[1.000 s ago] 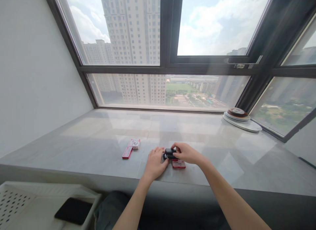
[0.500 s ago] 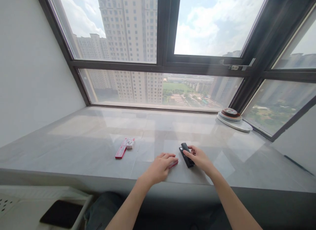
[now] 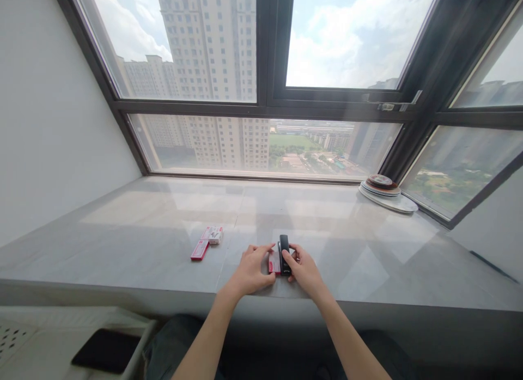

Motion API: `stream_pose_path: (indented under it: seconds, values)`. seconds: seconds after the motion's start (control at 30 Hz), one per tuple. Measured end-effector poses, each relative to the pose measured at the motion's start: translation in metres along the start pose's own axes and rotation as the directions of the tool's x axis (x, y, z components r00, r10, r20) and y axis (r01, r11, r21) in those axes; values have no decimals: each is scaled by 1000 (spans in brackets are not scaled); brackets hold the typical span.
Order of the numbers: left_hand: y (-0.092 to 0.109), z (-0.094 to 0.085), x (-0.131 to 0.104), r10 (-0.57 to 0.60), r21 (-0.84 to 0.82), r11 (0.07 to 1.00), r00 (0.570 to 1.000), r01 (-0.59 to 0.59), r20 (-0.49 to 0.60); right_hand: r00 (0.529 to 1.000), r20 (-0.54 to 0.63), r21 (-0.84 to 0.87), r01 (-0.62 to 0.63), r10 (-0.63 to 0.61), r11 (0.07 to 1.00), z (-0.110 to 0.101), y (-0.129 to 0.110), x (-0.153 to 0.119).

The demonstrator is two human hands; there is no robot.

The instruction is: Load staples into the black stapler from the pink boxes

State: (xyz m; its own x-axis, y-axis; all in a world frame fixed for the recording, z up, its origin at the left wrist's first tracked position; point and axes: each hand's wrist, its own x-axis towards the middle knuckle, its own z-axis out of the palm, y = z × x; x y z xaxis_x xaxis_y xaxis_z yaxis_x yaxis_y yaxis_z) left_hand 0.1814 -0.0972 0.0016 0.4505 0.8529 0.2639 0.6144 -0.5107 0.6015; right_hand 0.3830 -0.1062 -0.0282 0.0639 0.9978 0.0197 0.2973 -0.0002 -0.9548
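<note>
A black stapler (image 3: 284,255) stands lengthwise near the front edge of the sill, with my right hand (image 3: 304,274) closed around its right side. Close against its left side lies a small red-and-white box (image 3: 274,263). My left hand (image 3: 251,268) holds this box, thumb at the near end and fingers at the far end. Farther left, two flat pink-and-white boxes lie in a line, the nearer one (image 3: 200,250) with a red edge. A small white box (image 3: 216,236) sits beside the farther one. My right fingertips are partly hidden behind the stapler.
A stack of plates (image 3: 388,197) stands in the back right corner of the marble sill (image 3: 134,233). Dark window frames rise behind it. Below the sill at left is a white plastic basket (image 3: 122,320) holding a black flat object (image 3: 107,350).
My right hand has brought the stapler leftward and turned it straighter, up against the red-and-white box. My left hand has opened wider around that box, which shows more now.
</note>
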Motion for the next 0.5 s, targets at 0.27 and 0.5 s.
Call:
stream_pose_path:
  seconds: [0.27,0.5]
  values:
    - [-30,-42,-30,-250,127,918,797,377,-550,985,-171,-15,25,-27,1000,-3,-5,-19]
    - [-94,-75,-71,-402,328,667,694,669,-597,983,-163,-93,67,-81,993,-3,-8,-19]
